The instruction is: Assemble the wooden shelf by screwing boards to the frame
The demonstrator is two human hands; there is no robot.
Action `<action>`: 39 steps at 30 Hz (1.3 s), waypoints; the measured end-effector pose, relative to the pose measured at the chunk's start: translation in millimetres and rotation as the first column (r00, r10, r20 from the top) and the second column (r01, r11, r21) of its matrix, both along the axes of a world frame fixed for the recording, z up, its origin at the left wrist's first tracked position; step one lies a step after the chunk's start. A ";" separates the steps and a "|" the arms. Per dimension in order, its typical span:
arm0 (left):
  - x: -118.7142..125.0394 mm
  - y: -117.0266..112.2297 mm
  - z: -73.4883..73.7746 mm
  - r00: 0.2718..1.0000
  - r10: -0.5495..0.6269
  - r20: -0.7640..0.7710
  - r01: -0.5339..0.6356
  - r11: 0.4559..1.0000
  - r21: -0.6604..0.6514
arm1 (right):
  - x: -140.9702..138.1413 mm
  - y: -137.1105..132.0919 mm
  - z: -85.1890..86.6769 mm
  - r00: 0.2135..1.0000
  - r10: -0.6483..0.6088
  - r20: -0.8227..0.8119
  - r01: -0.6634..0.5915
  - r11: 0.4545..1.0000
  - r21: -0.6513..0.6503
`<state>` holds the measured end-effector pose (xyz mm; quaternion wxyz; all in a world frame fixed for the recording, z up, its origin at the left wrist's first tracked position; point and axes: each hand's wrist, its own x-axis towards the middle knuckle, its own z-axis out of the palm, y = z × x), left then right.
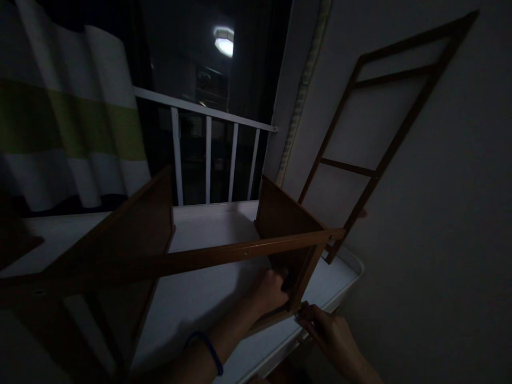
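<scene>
A brown wooden frame [248, 249] with panel sides stands on a white surface in dim light. My left hand [271, 290], with a dark blue band on its wrist, reaches inside the frame. Its fingers are closed at the right end panel [288, 216], near the lower corner post. Outside that same corner, my right hand [332, 333] pinches at the lower end of the post [306, 282]. Something small glints by its fingertips, too dark and small to name. A second wooden panel [120, 229] rises on the left side of the frame.
A tall wooden ladder-like frame [376, 173] leans against the right wall. Behind the white ledge [216, 229] are a white railing [208, 154] and a dark window reflecting a lamp. A white and green curtain [80, 117] hangs at the left.
</scene>
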<state>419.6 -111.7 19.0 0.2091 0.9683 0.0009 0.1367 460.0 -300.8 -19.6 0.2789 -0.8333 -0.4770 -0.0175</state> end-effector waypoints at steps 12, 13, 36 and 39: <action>-2.4 -3.1 5.8 1.000 0.006 -0.021 -0.007 0.999 -0.047 | -14.0 2.8 -19.2 0.973 -0.088 0.213 0.091 0.996 -0.002; -2.7 -3.2 5.5 1.000 0.003 -0.011 -0.003 0.998 -0.055 | -14.8 2.4 -21.4 0.970 -0.096 0.224 0.097 0.995 0.006; -4.6 -4.4 -2.4 0.997 -0.050 0.062 0.062 0.978 -0.198 | -27.6 7.6 -51.4 0.978 -0.202 0.053 0.179 0.941 0.286; -4.2 -4.9 -2.7 0.998 -0.043 0.041 0.051 0.976 -0.211 | -27.9 10.4 -55.3 0.980 -0.192 0.059 0.160 0.924 0.348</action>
